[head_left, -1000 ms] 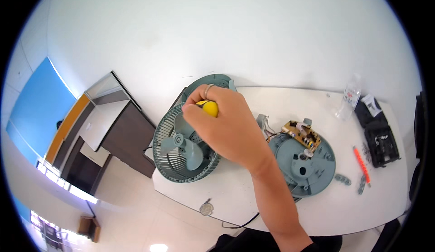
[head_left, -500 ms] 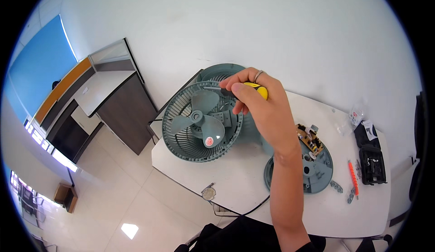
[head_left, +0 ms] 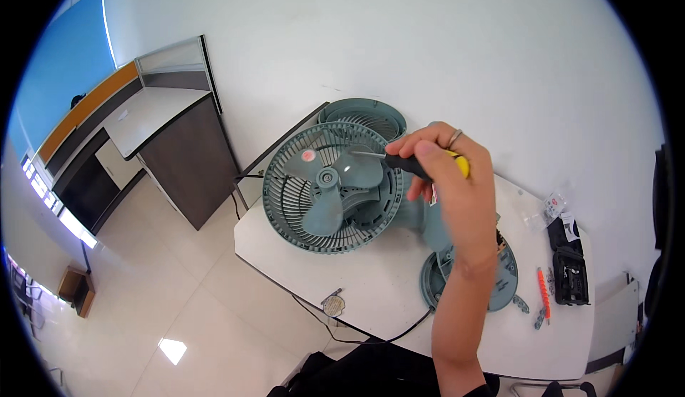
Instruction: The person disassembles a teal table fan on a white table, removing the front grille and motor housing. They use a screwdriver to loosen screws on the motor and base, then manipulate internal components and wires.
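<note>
My right hand (head_left: pixel 457 176) is closed round a screwdriver (head_left: pixel 408 164) with a black and yellow handle. Its metal shaft points left, in front of a blade of the grey-green fan (head_left: pixel 327 208). Whether the tip touches the blade I cannot tell. The fan's front is uncovered, so its three blades and hub (head_left: pixel 327 176) show inside the slatted rear cage. Below the hand lies the round fan base (head_left: pixel 505 283), partly hidden by my forearm, with a bit of circuit board visible on it. My left hand is out of view.
Behind the fan, a round grille (head_left: pixel 367 111) leans near the wall. On the white table (head_left: pixel 371 283) are a small round part (head_left: pixel 333 305), an orange rod-shaped tool (head_left: pixel 544 293), a black tool case (head_left: pixel 571 279) and a clear plastic bag (head_left: pixel 555 203). A black cord (head_left: pixel 399 334) runs over the front edge.
The fan blades have turned, taking the red-and-white sticker from lower right to upper left. My right hand with the screwdriver has shifted right and slightly down; the view has moved too.
</note>
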A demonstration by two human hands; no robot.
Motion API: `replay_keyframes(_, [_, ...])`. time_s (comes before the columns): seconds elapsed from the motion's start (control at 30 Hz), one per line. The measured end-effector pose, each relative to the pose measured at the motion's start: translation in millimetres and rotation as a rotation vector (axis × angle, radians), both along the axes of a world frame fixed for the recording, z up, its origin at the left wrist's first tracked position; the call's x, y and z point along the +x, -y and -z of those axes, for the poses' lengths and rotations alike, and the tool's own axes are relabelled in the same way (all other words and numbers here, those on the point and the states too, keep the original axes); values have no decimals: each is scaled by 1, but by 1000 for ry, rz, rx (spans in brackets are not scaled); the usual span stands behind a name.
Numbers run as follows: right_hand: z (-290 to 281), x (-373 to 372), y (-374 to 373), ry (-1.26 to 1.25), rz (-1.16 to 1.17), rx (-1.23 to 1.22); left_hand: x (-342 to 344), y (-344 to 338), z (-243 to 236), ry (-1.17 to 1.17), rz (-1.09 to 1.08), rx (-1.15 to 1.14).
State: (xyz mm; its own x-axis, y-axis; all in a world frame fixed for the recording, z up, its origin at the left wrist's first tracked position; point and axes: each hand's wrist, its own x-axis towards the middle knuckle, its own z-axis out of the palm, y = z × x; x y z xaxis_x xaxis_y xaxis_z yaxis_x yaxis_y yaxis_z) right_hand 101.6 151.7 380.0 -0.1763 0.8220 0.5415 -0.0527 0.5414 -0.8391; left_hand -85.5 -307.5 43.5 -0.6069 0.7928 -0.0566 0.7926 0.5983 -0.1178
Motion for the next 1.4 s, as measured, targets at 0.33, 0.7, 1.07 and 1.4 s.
replay_keyframes(0.33, [3, 4, -2, -157, -10, 4, -5, 12, 21, 2, 20, 17])
replay_keyframes(0.7, [2, 8, 2, -96, -74, -7, 0, 4, 2, 43, -12, -63])
replay_keyframes(1.07, [8, -7, 1, -19, 119, 44, -2, 5, 8, 42, -22, -32])
replay_keyframes(1.4, [6, -7, 8, -92, 204, 188, -5, -8, -14, 233, -45, -145])
